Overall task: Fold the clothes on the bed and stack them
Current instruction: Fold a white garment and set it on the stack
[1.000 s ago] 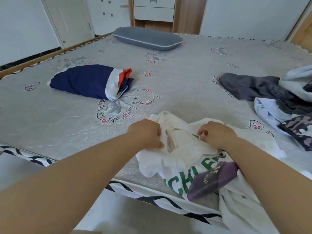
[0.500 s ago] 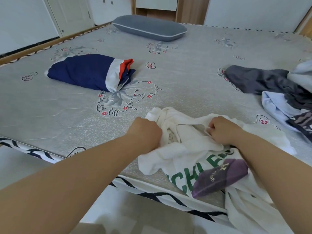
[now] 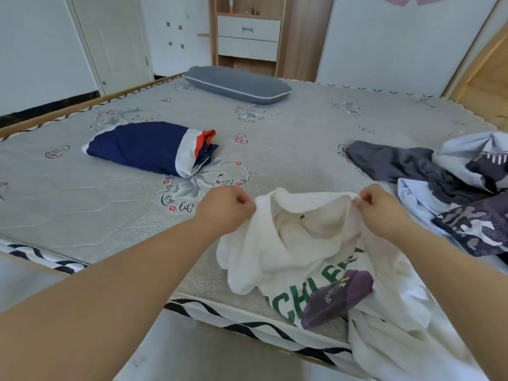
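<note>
Crumpled white shirt with green lettering (image 3: 297, 243) at near bed edge, lower part hanging off and cut by frame; left hand (image 3: 225, 209) and right hand (image 3: 380, 209) each pinch its collar rim, stretching it open; purple sock (image 3: 336, 296) covers some lettering; folded navy garment (image 3: 143, 147) far left; unfolded grey-lavender pile (image 3: 439, 171) right, partly cropped; grey pillow (image 3: 236, 83) behind.

The green lettering on the white shirt (image 3: 316, 257) is partly covered by folds and a purple sock (image 3: 336, 298), so the word cannot be read. The pile of clothes (image 3: 453, 188) is cut off by the right edge. The shirt's lower part is cut off at the bottom.
</note>
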